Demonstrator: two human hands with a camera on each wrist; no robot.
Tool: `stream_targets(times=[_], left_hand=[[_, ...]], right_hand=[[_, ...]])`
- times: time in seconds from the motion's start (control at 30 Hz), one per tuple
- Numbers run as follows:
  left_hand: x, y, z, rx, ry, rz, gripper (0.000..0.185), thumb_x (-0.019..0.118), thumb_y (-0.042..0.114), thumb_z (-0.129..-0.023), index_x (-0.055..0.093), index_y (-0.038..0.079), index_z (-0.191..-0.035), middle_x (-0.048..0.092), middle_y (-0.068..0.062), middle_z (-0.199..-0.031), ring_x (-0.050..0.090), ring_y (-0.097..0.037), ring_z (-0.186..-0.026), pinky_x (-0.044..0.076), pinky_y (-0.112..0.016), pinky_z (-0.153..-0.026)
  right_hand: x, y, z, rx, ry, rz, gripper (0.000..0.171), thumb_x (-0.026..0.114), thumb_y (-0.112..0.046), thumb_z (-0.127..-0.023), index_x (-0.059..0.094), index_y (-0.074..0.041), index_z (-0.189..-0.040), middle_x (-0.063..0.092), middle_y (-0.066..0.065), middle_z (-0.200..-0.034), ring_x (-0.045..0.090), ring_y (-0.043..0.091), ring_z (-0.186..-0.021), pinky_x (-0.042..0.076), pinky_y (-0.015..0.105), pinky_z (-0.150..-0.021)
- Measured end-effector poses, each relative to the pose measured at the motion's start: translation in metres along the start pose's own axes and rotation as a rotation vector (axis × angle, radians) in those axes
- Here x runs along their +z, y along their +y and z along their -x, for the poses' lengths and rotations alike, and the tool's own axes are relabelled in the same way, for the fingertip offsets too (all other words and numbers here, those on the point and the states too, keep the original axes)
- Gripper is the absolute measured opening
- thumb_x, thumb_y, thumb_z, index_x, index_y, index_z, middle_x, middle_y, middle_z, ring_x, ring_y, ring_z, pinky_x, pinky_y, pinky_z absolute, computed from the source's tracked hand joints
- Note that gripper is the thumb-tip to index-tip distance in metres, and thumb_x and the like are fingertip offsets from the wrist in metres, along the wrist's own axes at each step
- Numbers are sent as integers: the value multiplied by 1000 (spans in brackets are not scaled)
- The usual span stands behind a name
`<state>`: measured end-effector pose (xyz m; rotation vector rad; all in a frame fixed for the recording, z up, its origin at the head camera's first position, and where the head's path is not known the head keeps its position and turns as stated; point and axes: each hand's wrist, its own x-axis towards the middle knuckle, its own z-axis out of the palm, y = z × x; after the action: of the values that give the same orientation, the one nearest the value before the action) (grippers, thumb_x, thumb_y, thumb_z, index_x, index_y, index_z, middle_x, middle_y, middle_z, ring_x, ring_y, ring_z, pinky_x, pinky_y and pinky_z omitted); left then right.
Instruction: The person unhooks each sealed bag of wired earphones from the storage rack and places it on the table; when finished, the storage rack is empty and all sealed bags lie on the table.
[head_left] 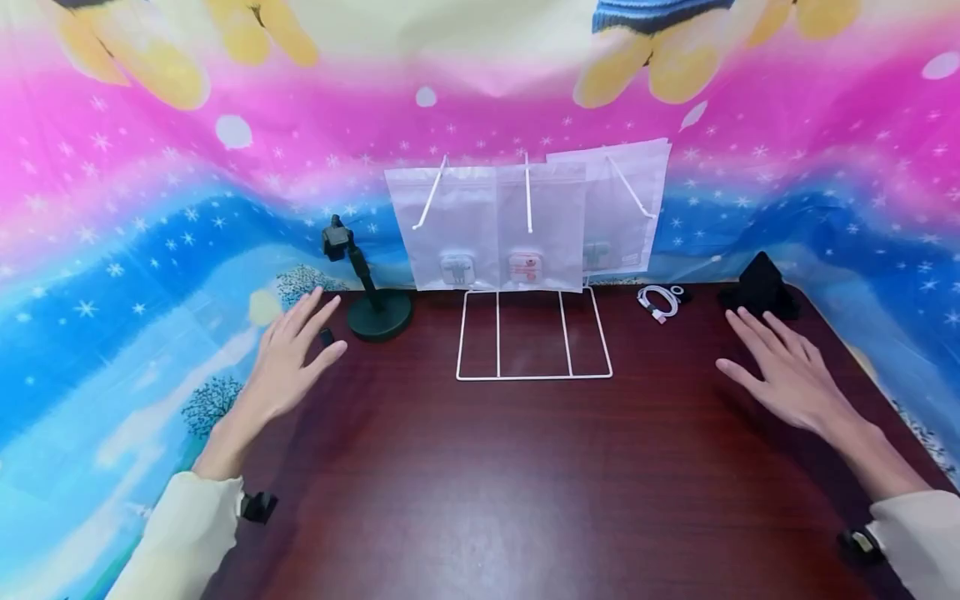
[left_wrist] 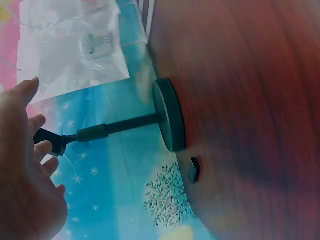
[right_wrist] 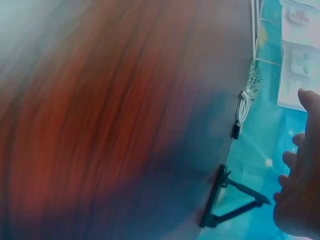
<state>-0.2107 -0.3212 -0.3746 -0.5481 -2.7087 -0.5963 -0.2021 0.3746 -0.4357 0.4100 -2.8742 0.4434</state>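
Dark red-brown wood grain covers the tabletop [head_left: 480, 467], which fills the lower centre of the head view. The left hand [head_left: 288, 358] lies at left of centre, fingers straight and spread, grip holding nothing. Its fingertips are just beside a small black block [head_left: 326, 337] and near the black phone stand [head_left: 371, 287]. The stand has a round base on the tabletop, upper left of the wood. Its long axis is its stem, which rises from the base and leans toward the upper left of the frame, ending in a small clamp head.

The right hand [head_left: 783, 375] lies at right of centre, fingers straight and spread, grip holding nothing. Its fingertips are near a black folding stand [head_left: 761, 287] in the upper right of the wood. A coiled white cable [head_left: 658, 300] lies to the left of that stand, well apart from the hand.

A white wire rack [head_left: 534, 333] sits at centre, its flat base frame running toward the viewer. Three frosted plastic bags [head_left: 525, 225] hang on it, each containing a small item. A pink and blue starred cloth [head_left: 112, 250] forms the backdrop.
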Motion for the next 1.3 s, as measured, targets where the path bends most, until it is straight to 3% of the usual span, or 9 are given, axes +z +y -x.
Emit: stream_targets(times=[0.2, 0.33, 0.43, 0.57, 0.77, 0.9, 1.13, 1.3], left_hand=[[-3, 12, -11, -126, -39, 218, 66, 55, 41, -108, 23, 41, -165, 12, 5, -175, 9, -34, -160, 12, -79, -114], [-2, 20, -19, -182, -36, 306, 63, 54, 45, -108, 23, 48, -162, 16, 11, -173, 12, -27, -160, 16, -74, -117], [0, 28, -27, -212, -35, 384, 61, 54, 47, -107, 25, 51, -161, 20, 12, -172, 19, -27, -158, 22, -69, -119], [2, 40, -38, -228, -23, 481, 60, 54, 48, -107, 29, 47, -161, 26, 7, -171, 28, -31, -156, 29, -64, -118], [7, 53, -58, -210, 37, 590, 57, 56, 45, -107, 37, 39, -161, 38, 2, -166, 34, -25, -153, 32, -52, -121], [12, 58, -70, -181, 56, 625, 56, 56, 40, -108, 38, 35, -161, 38, 2, -166, 34, -20, -153, 29, -44, -123], [14, 64, -89, -218, 24, 590, 58, 50, 40, -110, 30, 34, -164, 32, 1, -169, 28, -18, -156, 27, -46, -124], [14, 65, -99, -251, 3, 592, 60, 49, 41, -110, 25, 36, -165, 27, 4, -170, 26, -16, -156, 28, -45, -124]], right_hand=[[9, -12, -16, 48, -89, -170, 81, 55, -46, -107, 11, -19, -169, 13, 19, -173, 7, 48, -156, 10, 79, -109], [18, -20, -31, 49, -227, -361, 79, 54, -44, -108, 11, -17, -169, 14, 23, -171, 11, 54, -153, 11, 80, -110], [25, -26, -39, 49, -320, -517, 78, 57, -40, -107, 14, -17, -168, 16, 22, -171, 13, 50, -154, 15, 78, -112], [36, -34, -50, 48, -361, -626, 77, 62, -36, -105, 21, -15, -167, 23, 17, -170, 17, 42, -156, 18, 73, -116], [53, -50, -68, 42, -393, -657, 73, 66, -36, -103, 31, -16, -164, 31, 14, -168, 21, 39, -156, 19, 69, -119], [62, -62, -78, 32, -415, -653, 73, 69, -37, -101, 36, -16, -163, 32, 17, -167, 24, 41, -154, 21, 68, -118], [74, -70, -94, 24, -441, -616, 78, 72, -43, -98, 37, -19, -163, 13, 21, -172, 10, 44, -157, 20, 69, -118], [82, -71, -99, 16, -425, -626, 74, 73, -38, -98, 40, -17, -161, 13, 18, -173, 8, 41, -159, 19, 68, -119]])
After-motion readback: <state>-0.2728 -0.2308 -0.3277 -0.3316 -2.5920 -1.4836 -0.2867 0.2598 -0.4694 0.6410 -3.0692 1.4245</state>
